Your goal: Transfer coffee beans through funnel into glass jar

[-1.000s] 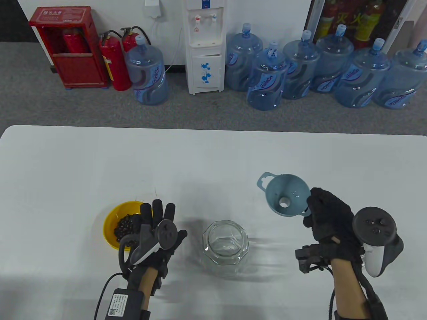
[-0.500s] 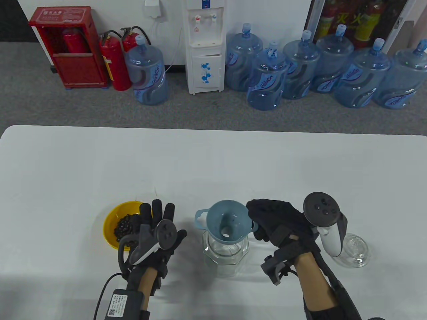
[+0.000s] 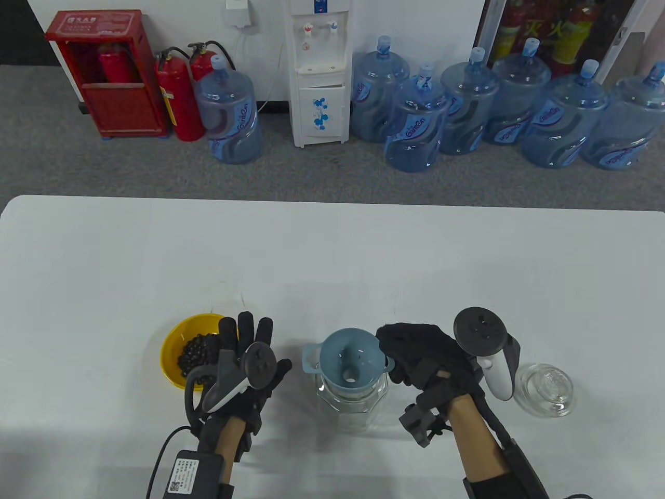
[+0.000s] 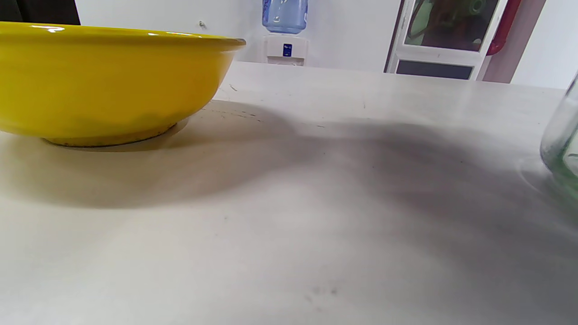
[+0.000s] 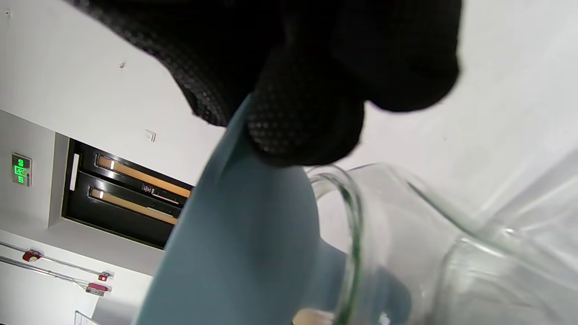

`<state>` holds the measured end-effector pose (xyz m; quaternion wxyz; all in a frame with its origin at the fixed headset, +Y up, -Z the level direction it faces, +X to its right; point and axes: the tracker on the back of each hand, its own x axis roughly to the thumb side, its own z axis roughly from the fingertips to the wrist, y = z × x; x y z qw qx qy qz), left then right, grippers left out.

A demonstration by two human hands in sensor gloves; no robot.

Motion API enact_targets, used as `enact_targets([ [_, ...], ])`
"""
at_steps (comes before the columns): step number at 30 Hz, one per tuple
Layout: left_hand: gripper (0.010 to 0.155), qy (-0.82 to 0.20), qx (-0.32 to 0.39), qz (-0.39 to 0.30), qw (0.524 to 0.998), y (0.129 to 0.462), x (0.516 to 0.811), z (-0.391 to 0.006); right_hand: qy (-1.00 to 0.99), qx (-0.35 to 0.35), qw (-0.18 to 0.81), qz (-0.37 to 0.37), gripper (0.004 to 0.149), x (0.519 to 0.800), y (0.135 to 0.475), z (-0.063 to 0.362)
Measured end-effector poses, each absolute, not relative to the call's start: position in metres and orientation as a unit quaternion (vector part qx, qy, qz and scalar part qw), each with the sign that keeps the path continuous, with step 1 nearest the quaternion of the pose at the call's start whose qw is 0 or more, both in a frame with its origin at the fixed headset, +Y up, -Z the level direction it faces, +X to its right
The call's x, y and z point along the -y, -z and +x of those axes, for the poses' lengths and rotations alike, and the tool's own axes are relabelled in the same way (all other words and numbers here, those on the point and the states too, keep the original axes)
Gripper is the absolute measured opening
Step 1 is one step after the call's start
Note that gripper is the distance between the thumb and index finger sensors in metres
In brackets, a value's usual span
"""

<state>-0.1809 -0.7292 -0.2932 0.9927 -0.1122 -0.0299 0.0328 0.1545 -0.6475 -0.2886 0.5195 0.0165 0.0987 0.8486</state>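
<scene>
A blue funnel (image 3: 347, 358) sits in the mouth of the clear glass jar (image 3: 353, 408) near the table's front centre. My right hand (image 3: 415, 353) pinches the funnel's right rim; in the right wrist view the gloved fingertips (image 5: 307, 113) grip the funnel (image 5: 244, 243) with its spout inside the jar's rim (image 5: 356, 212). A yellow bowl (image 3: 179, 338) of coffee beans (image 3: 195, 353) stands to the left. My left hand (image 3: 249, 348) rests flat beside the bowl, fingers stretched out and empty. The left wrist view shows the bowl's side (image 4: 108, 85) and the jar's edge (image 4: 562, 144).
A glass jar lid (image 3: 545, 389) lies on the table right of my right hand. Water bottles, a dispenser and fire extinguishers stand on the floor beyond the table's far edge.
My right hand carried the funnel left from the open table and lowered it into the jar's mouth. The glass lid came into view. The left hand has not moved.
</scene>
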Motion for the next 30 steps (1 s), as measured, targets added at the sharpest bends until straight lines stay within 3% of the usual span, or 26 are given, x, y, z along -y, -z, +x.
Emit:
enact_targets([
  [13, 0.080, -0.032, 0.029, -0.119, 0.992, 0.293, 0.730, -0.180, -0.857, -0.103, 0.504, 0.031, 0.039, 0.655, 0.287, 0.156],
  [17, 0.080, -0.033, 0.031, -0.119, 0.992, 0.293, 0.729, -0.180, -0.870, -0.117, 0.477, 0.041, 0.047, 0.653, 0.286, 0.159],
  [21, 0.080, -0.036, 0.034, -0.110, 0.993, 0.292, 0.727, -0.180, -0.909, -0.067, 0.411, 0.025, 0.059, 0.644, 0.282, 0.170],
  [30, 0.080, -0.037, 0.042, -0.102, 0.993, 0.292, 0.728, -0.178, -0.937, 0.113, 0.329, -0.007, 0.063, 0.638, 0.258, 0.200],
])
